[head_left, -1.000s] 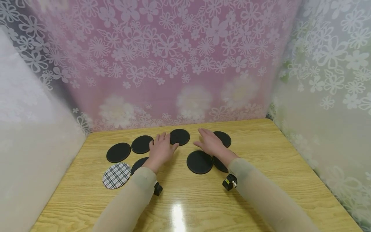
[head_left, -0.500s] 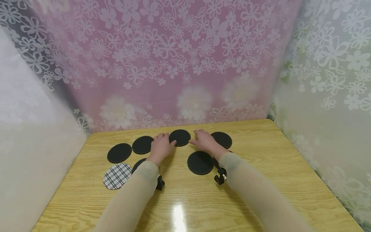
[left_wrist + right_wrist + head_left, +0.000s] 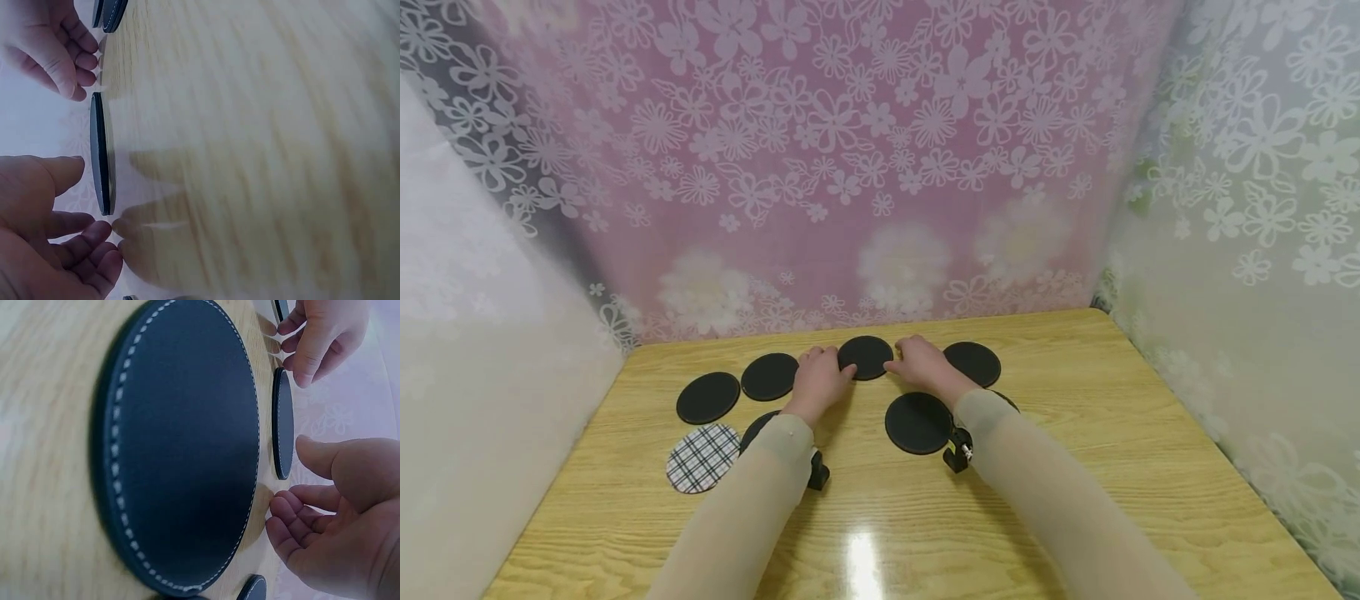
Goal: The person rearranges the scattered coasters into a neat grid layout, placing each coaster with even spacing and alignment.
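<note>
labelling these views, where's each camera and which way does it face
Head: on the head, facing forward and down at the wood-grain table; sleeves, left grip, right grip show.
Left wrist: there, facing a black coaster; both grips show.
Right wrist: there, facing a nearer stitched coaster; both grips show.
Wrist views share that black coaster, between grips.

Bright, diffuse light fills the head view; white glare (image 3: pixel 862 562) marks the glossy surface (image 3: pixel 917 517), and soft shadows lie beside the sleeves (image 3: pixel 737 508). The left wrist view looks bluish, its foreground blurred.
</note>
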Action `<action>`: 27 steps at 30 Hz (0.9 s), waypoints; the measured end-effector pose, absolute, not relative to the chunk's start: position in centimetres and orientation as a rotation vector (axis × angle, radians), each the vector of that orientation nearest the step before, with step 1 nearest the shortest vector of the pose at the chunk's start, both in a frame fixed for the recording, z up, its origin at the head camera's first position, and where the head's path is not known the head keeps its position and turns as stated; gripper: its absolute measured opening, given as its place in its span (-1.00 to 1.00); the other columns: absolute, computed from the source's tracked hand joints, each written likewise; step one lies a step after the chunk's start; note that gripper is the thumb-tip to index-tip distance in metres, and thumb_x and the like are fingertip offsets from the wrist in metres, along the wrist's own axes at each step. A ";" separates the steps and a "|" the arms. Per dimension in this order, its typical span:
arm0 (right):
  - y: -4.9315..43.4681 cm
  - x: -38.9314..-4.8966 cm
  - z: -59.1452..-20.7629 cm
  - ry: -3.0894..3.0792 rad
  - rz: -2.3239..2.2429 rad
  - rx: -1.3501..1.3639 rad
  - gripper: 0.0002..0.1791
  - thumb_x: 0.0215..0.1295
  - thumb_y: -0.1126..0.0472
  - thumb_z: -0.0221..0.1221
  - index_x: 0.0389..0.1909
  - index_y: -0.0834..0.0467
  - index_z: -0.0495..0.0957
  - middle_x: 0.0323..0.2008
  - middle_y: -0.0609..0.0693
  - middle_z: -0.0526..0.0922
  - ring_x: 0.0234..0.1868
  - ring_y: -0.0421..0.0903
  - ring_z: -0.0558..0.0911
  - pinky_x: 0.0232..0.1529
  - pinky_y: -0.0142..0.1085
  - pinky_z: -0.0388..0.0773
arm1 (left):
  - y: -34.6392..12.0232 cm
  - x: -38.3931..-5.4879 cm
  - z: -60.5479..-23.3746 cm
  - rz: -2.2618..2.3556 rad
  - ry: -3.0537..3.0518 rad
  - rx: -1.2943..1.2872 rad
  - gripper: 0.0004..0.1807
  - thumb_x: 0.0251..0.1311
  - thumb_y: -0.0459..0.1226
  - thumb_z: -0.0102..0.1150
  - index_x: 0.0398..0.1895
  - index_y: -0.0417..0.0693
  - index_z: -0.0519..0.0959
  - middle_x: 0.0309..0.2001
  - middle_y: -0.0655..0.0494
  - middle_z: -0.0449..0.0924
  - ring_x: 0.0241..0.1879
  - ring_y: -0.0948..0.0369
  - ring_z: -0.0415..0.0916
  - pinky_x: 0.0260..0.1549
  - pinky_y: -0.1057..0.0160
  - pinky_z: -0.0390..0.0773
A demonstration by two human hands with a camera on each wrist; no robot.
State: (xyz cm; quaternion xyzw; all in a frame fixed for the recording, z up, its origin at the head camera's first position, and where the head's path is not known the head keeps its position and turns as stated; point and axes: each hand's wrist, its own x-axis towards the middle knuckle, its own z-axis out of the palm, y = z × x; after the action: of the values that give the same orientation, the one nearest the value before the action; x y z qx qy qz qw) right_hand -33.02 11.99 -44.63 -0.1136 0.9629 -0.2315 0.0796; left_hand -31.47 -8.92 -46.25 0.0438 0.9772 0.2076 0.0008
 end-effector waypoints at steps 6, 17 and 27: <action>11.7 -33.5 -44.6 2.866 -0.684 -0.317 -0.41 0.70 0.05 0.23 0.50 0.37 0.50 0.41 0.31 0.57 0.43 0.25 0.57 0.42 0.10 0.52 | -8.7 -31.8 -46.4 0.632 3.073 0.117 -0.37 0.63 -0.01 0.27 0.45 -0.36 0.54 0.33 -0.36 0.51 0.35 -0.29 0.42 0.33 -0.24 0.50; 11.4 -34.0 -44.6 2.824 -0.737 -0.306 -0.46 0.70 0.12 0.21 0.50 0.35 0.51 0.44 0.30 0.57 0.45 0.24 0.56 0.44 0.10 0.50 | -8.7 -31.8 -46.2 0.568 3.093 0.076 -0.38 0.56 0.00 0.36 0.34 -0.38 0.60 0.29 -0.38 0.54 0.27 -0.29 0.45 0.27 -0.19 0.54; 11.3 -34.2 -44.8 2.745 -0.888 -0.187 -0.51 0.71 0.14 0.19 0.46 0.33 0.56 0.50 0.26 0.52 0.47 0.20 0.54 0.43 0.06 0.51 | -8.5 -32.3 -46.5 0.645 3.055 0.024 -0.41 0.53 -0.03 0.41 0.28 -0.38 0.61 0.25 -0.36 0.56 0.25 -0.27 0.45 0.30 -0.19 0.49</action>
State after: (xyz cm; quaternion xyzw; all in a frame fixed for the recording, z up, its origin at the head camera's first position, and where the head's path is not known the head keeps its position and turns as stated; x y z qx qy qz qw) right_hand -34.22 11.33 -44.80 -0.0640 0.9421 -0.3047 0.1248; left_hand -32.31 -8.54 -46.54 0.0076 0.9784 0.2064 0.0098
